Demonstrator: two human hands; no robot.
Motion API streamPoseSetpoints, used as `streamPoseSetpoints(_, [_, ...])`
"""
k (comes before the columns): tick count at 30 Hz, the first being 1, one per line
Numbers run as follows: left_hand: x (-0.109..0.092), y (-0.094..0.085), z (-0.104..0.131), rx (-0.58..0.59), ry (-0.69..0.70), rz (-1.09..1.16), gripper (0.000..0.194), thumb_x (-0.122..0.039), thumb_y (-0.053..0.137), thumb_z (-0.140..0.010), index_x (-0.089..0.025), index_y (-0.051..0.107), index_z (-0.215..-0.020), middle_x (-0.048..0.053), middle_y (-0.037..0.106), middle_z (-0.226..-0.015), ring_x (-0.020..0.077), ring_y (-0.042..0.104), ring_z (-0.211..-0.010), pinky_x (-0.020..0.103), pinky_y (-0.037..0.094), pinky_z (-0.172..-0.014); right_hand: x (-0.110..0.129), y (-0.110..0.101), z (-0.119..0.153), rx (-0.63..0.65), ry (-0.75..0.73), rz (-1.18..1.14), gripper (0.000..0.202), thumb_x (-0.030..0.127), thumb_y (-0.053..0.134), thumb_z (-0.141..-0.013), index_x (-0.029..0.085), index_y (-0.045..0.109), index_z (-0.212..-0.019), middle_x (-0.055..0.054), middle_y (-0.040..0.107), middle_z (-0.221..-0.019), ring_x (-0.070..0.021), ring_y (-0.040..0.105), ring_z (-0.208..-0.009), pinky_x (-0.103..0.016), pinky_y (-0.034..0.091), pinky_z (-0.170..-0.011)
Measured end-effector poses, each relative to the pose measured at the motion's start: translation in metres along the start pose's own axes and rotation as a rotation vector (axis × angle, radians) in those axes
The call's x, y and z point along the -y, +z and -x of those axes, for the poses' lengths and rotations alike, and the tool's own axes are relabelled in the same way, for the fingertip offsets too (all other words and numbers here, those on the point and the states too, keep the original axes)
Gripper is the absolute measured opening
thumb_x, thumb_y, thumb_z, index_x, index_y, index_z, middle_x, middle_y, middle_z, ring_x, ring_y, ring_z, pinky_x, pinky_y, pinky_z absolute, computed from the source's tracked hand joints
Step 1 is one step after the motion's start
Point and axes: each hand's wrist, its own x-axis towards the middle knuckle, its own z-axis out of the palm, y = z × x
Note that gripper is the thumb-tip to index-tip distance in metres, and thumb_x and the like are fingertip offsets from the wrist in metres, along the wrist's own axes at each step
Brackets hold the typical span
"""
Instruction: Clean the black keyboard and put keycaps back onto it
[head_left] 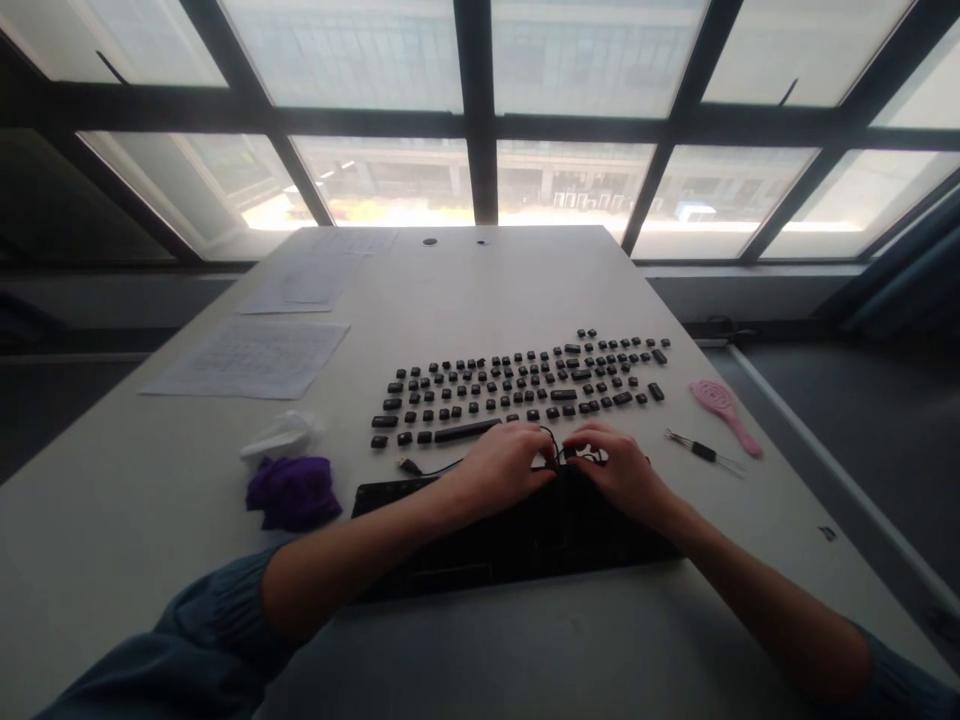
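Note:
A black keyboard base (465, 555) without its keycaps lies in front of me, partly hidden under my forearms. At its far edge my left hand (510, 462) is closed, thumb and fingers pinching the black cable (450, 467). Close beside it, my right hand (613, 468) pinches the same cable, with a loop of it showing near the fingers. The cable's USB plug (409, 466) rests on the table to the left. Beyond my hands, many loose black keycaps (517, 385) are laid out in rows, with the long spacebar (466, 430) in the nearest row.
To the left lie a crumpled purple cloth (294, 493), a clear plastic bag (283, 436) and printed sheets (251, 358). A keycap puller (703, 452) and a pink hairbrush (724, 412) are near the right edge of the white table (465, 290). Windows stand behind.

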Motion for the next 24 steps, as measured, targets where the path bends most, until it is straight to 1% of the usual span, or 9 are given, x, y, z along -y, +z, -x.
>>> streamPoseSetpoints(4, [-0.003,0.021,0.006,-0.063,-0.035,0.012,0.013,-0.027,0.075,-0.085,-0.022,0.075,-0.097,0.003,0.073,-0.1,0.0231,0.067,-0.097,0.032,0.048,-0.086,-0.004,0.007,0.011,0.041,0.016,0.017,0.016,0.01,0.068,-0.088,0.022,0.074,-0.097,-0.004,0.07,-0.1,-0.0209,0.065,-0.097,-0.036,0.051,-0.091])
streamPoseSetpoints(9, [-0.002,0.035,0.006,-0.102,-0.058,-0.018,0.016,-0.026,0.075,-0.086,-0.021,0.074,-0.1,0.003,0.074,-0.102,0.0239,0.067,-0.097,0.034,0.049,-0.087,-0.003,0.006,0.012,0.073,0.006,0.055,0.021,0.006,0.067,-0.087,0.022,0.074,-0.099,-0.004,0.07,-0.101,-0.0212,0.065,-0.099,-0.036,0.051,-0.093])
streamPoseSetpoints(13, [0.002,0.038,0.006,-0.097,-0.07,-0.044,0.016,-0.027,0.076,-0.085,-0.022,0.074,-0.1,0.003,0.075,-0.1,0.0246,0.067,-0.096,0.034,0.049,-0.087,-0.001,0.007,0.012,0.095,-0.006,0.076,0.023,0.004,0.068,-0.086,0.021,0.074,-0.1,-0.005,0.07,-0.102,-0.0218,0.065,-0.099,-0.037,0.051,-0.093])
streamPoseSetpoints(17, [0.004,0.038,0.005,-0.094,-0.091,-0.035,0.015,-0.028,0.074,-0.086,-0.022,0.074,-0.099,0.002,0.075,-0.097,0.0251,0.068,-0.095,0.034,0.049,-0.086,-0.005,0.01,0.013,0.108,-0.011,0.077,0.022,0.005,0.069,-0.085,0.021,0.074,-0.1,-0.006,0.071,-0.101,-0.0222,0.065,-0.097,-0.037,0.052,-0.091])
streamPoseSetpoints(24, [0.006,0.039,0.005,-0.079,-0.093,-0.016,0.014,-0.027,0.072,-0.086,-0.022,0.073,-0.099,0.003,0.074,-0.098,0.0236,0.068,-0.093,0.032,0.049,-0.083,-0.008,0.01,0.013,0.114,-0.019,0.118,0.021,0.006,0.07,-0.086,0.021,0.073,-0.099,-0.006,0.071,-0.099,-0.0228,0.064,-0.097,-0.039,0.051,-0.093])
